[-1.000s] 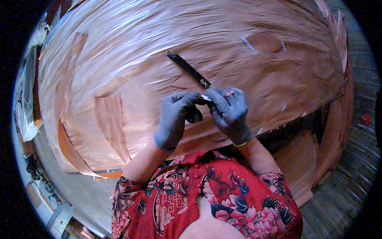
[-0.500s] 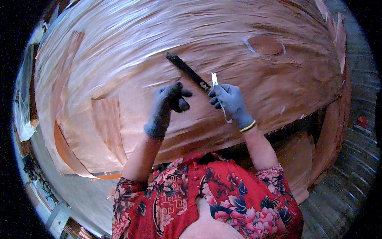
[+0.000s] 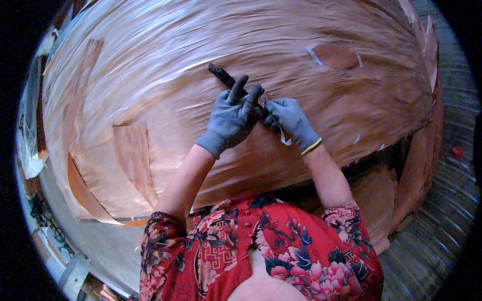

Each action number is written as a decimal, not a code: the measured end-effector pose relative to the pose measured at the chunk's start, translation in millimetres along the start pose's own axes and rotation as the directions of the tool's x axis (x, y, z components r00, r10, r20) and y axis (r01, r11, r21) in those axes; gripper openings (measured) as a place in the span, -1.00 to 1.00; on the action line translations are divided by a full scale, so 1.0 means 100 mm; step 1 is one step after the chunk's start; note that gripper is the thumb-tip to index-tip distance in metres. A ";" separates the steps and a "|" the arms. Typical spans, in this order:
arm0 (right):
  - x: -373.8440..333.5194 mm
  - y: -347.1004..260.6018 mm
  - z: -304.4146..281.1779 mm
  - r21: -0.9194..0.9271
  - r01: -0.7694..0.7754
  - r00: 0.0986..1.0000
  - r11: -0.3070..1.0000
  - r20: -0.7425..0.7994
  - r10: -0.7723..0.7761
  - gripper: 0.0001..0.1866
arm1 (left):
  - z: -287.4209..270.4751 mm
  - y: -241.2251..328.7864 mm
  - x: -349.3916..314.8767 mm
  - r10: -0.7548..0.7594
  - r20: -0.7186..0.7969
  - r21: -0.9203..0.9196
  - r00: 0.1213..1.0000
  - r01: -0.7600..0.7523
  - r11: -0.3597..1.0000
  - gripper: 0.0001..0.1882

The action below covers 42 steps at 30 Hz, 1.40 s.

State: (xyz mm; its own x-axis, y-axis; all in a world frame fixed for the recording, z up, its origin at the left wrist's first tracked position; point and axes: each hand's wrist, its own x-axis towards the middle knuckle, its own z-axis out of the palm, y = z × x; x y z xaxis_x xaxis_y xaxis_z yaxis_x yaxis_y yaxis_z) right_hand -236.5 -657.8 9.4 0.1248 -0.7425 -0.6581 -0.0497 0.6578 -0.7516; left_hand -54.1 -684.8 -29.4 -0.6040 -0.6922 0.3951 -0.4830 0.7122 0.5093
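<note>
My right hand, in a grey glove with a yellow cuff edge, pinches a thin white strip of tape whose loose end curls below the fingers. Close against it is my left hand, also gloved. Two of its dark-tipped fingers stick up, while the thumb side meets the right fingertips at the tape's upper part; the exact contact is partly hidden. Under the left fingers lies a long narrow black bar, its upper end showing. Both hands are over a broad, wrinkled, brown wood-veneer sheet.
An oval veneer patch with pale tape at both ends lies at the upper right. On the left are a loose veneer piece and a long curling strip. Ribbed flooring with a red scrap is at the right.
My left hand has moved up and right, over the black bar and up to the right hand, and two fingers have straightened. The tape's upright white end no longer shows above the right hand.
</note>
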 end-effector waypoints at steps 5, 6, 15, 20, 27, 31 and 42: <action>0.01 0.06 -0.02 0.020 0.021 0.999 1.000 -0.045 -0.021 -0.70 | -0.16 0.22 0.10 -0.025 0.133 0.243 0.991 -0.008 0.970 -0.46; -0.03 0.08 -0.01 -0.004 -0.001 0.998 1.000 -0.062 0.000 -0.68 | -0.15 0.21 0.10 -0.031 0.164 0.259 0.986 -0.012 0.966 -0.47; -0.08 -0.08 -0.29 -0.383 -0.069 0.994 0.921 0.050 0.095 -0.66 | -0.16 0.23 0.20 -0.021 0.281 0.227 0.959 -0.045 0.973 -0.60; 0.11 -0.27 -0.46 -0.727 0.045 0.979 0.685 0.169 0.115 -0.60 | -0.13 0.17 0.17 0.031 0.250 0.225 0.968 -0.089 0.970 -0.66; -0.17 -0.26 -1.15 -0.682 -0.023 0.996 0.731 0.052 0.079 -0.66 | -0.06 0.09 0.11 0.038 0.228 0.210 0.973 -0.088 0.974 -0.71; -0.38 -0.10 -0.77 -0.329 0.077 0.996 0.941 0.064 -0.059 -0.72 | -0.14 0.01 0.08 0.044 0.197 0.037 0.979 -0.052 0.998 -0.70; -0.24 0.27 0.70 0.136 0.078 0.991 0.988 0.099 -0.092 -0.72 | -0.61 -0.14 -1.08 -0.432 -0.407 -0.292 0.805 0.334 0.896 -0.28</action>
State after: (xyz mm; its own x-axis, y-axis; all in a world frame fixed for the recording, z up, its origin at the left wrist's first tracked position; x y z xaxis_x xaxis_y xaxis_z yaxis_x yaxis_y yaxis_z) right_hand -171.1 -612.9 7.9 0.2261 -0.7837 -0.5785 0.0950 0.6088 -0.7876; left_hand 56.3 -627.2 -32.4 -0.0195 -0.9123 0.4090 -0.4496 0.3734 0.8114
